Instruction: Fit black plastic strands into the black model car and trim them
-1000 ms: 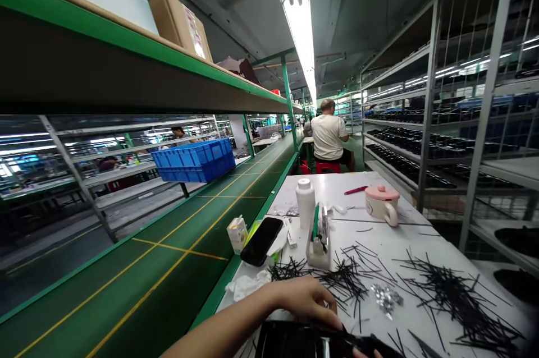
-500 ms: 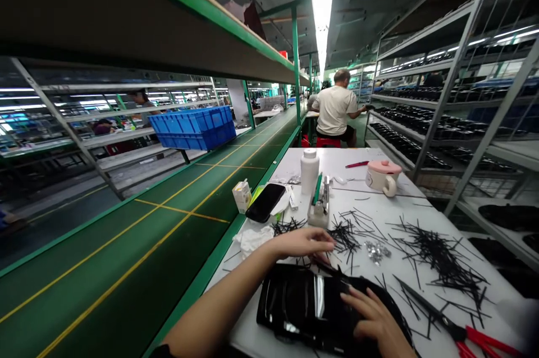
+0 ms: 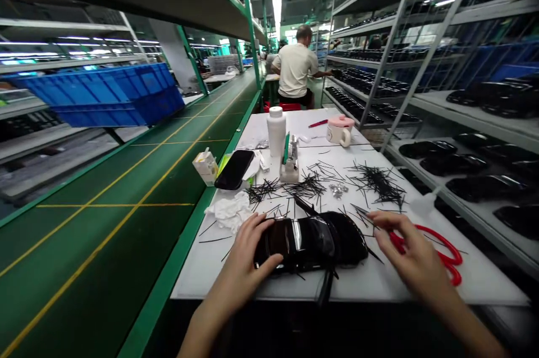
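Black, glossy car body [image 3: 311,240] on the white tabletop [image 3: 362,285], close to the near edge, with slender dark pieces jutting out on both long sides. Hands well apart: left hand [image 3: 247,248] clasped around one end, thumb on the near flank, fingers over the top; right hand [image 3: 408,246] at red-handled scissors [image 3: 457,261], fingers half curled, impossible to tell whether gripping. Just beyond, scattered black strips [image 3: 309,185] and a little heap of silvery bits [image 3: 338,191]. Farther off, white bottle [image 3: 277,133] and pink-lidded mug [image 3: 340,132].
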Tool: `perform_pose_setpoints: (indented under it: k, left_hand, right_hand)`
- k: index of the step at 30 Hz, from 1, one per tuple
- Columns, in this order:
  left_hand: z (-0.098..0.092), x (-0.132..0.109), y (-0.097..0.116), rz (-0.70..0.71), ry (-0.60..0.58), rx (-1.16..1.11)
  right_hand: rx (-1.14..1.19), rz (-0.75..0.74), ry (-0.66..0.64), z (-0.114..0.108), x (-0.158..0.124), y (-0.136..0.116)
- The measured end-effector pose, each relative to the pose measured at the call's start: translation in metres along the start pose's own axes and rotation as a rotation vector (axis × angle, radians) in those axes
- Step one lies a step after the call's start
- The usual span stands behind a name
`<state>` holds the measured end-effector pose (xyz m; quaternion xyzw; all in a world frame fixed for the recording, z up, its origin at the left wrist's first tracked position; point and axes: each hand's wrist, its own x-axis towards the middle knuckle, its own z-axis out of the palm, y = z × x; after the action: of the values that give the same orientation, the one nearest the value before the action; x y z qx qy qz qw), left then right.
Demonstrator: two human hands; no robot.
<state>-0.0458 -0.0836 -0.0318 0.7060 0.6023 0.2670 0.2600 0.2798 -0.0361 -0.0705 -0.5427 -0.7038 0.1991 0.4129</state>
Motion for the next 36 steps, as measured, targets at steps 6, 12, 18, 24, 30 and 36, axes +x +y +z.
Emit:
perform_pose_setpoints:
  k: [6, 12, 18, 24, 30, 36]
  left_hand:
    - [0.014, -0.018, -0.027, -0.044, 0.125, -0.073]
    - [0.002, -0.013, -0.027, -0.098, 0.004, -0.104]
    - [-0.008, -0.005, -0.031, -0.104, 0.015, -0.144]
    - [-0.01, -0.004, -0.033, -0.11, 0.009, -0.194]
    - [-0.01, -0.007, -0.031, -0.119, 0.015, -0.223]
    - [-0.011, -0.004, -0.033, -0.089, 0.016, -0.265]
  right_hand:
    - [-0.284, -0.059, -0.352, -0.01, 0.023, 0.021]
    - [-0.244, -0.106, -0.51, -0.01, 0.022, 0.016]
    - [-0.207, -0.172, -0.437, 0.002, 0.016, 0.028]
    - [-0.453, -0.256, -0.363, 0.001, 0.021, 0.034]
    - [-0.377, -0.201, -0.186, -0.031, 0.024, -0.004]
    - [0.363, -0.134, -0.35, -0.005, 0.008, -0.068]
